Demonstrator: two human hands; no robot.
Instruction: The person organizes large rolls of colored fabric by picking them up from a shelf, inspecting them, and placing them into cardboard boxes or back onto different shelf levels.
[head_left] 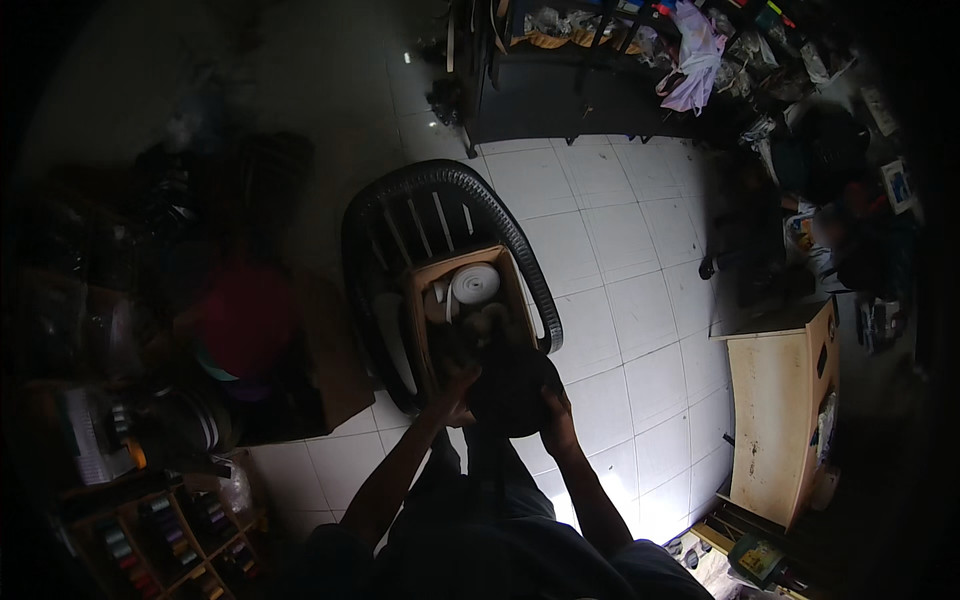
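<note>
Between my two hands is a dark, rounded object (512,395); the dim light hides what kind it is. My left hand (456,396) grips its left side, and my right hand (559,422) is closed on its right edge. Just beyond it, an open cardboard box (462,259) rests on the seat of a black plastic armchair (440,178). Inside the box lies a coiled roll of white tape or webbing (475,284), with other rolled pieces (485,320) in shadow next to it.
A light wooden desk (765,420) stands at the right on the tiled floor (610,290). At the lower left is a rack of thread spools (165,535), with a dim red bundle (240,315) above it. A dark shelf unit (590,95) and a lilac plastic bag (692,60) are at the back.
</note>
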